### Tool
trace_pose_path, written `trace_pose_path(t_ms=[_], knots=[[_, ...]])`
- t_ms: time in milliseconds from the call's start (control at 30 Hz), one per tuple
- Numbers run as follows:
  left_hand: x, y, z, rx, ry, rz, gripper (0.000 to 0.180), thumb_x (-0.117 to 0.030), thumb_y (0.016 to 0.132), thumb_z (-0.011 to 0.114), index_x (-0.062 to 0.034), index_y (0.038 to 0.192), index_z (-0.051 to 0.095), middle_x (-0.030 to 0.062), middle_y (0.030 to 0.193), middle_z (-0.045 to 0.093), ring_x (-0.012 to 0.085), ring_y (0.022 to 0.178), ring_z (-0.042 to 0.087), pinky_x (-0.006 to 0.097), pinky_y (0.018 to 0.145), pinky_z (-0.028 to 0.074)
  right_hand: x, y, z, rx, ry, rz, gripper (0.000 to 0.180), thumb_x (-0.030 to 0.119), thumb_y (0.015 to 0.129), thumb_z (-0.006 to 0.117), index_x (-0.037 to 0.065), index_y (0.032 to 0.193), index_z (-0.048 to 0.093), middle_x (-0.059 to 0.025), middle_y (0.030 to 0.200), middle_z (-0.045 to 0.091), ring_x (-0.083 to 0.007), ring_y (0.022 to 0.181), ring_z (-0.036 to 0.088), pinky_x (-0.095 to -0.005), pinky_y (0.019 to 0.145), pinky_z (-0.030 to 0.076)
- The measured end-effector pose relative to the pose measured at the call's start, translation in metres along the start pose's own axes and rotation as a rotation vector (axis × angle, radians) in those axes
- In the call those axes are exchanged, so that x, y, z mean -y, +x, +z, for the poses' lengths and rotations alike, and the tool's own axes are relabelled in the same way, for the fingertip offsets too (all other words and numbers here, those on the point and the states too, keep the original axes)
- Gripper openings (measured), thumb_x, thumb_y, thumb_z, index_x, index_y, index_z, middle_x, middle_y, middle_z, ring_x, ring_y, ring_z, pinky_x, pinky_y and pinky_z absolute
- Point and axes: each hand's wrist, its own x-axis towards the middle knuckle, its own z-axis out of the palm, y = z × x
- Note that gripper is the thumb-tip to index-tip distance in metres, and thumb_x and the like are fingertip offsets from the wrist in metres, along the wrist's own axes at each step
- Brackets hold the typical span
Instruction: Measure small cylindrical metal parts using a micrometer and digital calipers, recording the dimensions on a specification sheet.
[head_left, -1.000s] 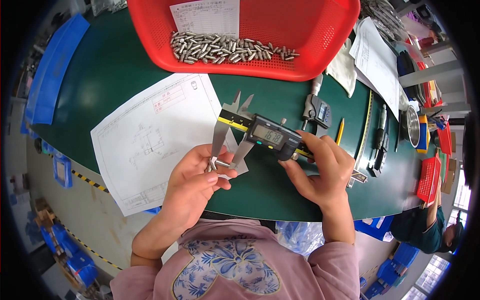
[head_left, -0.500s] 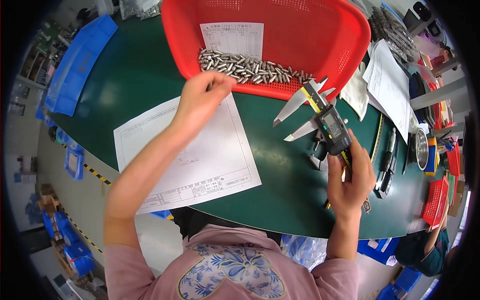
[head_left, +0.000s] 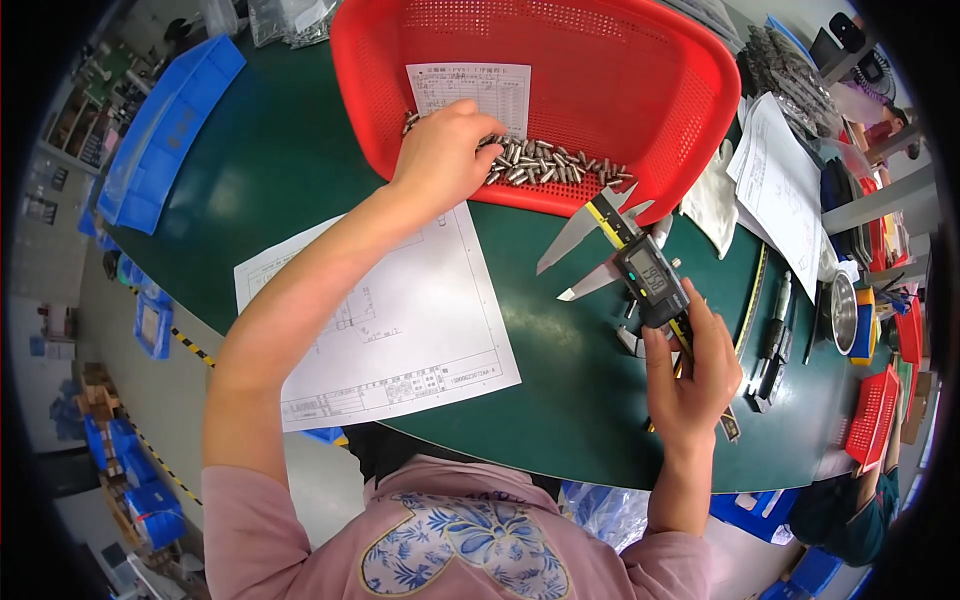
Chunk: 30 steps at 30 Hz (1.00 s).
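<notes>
In red basket, small metal pins: probably light, stiff, slippery; best gripped around middle. At left hand, curled fingers, cannot tell whether pinching; at right hand, fingers pinching digital caliper.

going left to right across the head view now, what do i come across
Blue plastic tray → left hand, at the small metal pins → digital caliper, held in the right hand → black-and-silver tool → round metal bowl.
</notes>
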Motion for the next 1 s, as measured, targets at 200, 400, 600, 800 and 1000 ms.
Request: trace_pose_path(t_ms=[200,400,600,800,1000], knots=[[0.000,0.001,-0.003,0.059,-0.103,-0.131,0.015,-0.007,0.072,0.065,-0.0058,0.087,0.065,0.0058,0.064,0.047,0.0175,0.058,0.048,0.030,0.053,0.040,0.002,-0.001,0.001,0.021,-0.008,0.012,0.045,0.003,0.066,0.069,-0.002,0.108,0.056,-0.0079,0.062,0.052,-0.0144,0.050,0.050,-0.0231,0.045,0.039],[-0.048,-0.042,-0.026,0.265,-0.985,-0.470,0.014,-0.008,0.080,0.060,0.0015,0.089,0.064,-0.0030,0.068,0.049,0.0049,0.060,0.042,0.022,0.051,0.034,-0.003,-0.002,0.001,-0.028,-0.015,0.038,0.045,0.003,0.067,0.069,-0.002,0.110,0.055,-0.0080,0.064,0.053,-0.0135,0.052,0.051,-0.0230,0.046,0.039],[-0.073,-0.087,-0.054,0.336,-1.240,-0.485,0.016,-0.008,0.081,0.061,0.0003,0.095,0.064,-0.0009,0.074,0.053,0.0023,0.060,0.041,0.018,0.054,0.034,0.004,-0.003,0.003,0.056,0.090,0.010,0.045,0.003,0.067,0.069,-0.001,0.110,0.055,-0.0080,0.066,0.054,-0.0129,0.052,0.050,-0.0228,0.047,0.040],[-0.078,-0.096,-0.056,0.283,-1.266,-0.462,0.016,-0.008,0.081,0.061,0.0020,0.093,0.064,-0.0027,0.070,0.048,0.0015,0.058,0.036,0.018,0.052,0.031,0.008,-0.005,0.003,0.087,0.056,-0.003,0.046,0.005,0.067,0.069,-0.001,0.110,0.055,-0.0074,0.066,0.054,-0.0130,0.051,0.052,-0.0230,0.046,0.040],[-0.087,-0.101,-0.055,0.214,-1.330,-0.524,0.017,-0.010,0.082,0.060,0.0024,0.093,0.063,-0.0036,0.070,0.047,0.0006,0.057,0.035,0.018,0.050,0.028,0.005,-0.009,0.006,0.037,0.100,-0.030,0.033,0.008,0.066,0.072,-0.001,0.095,0.057,-0.0077,0.065,0.054,-0.0139,0.049,0.051,-0.0231,0.044,0.040]])
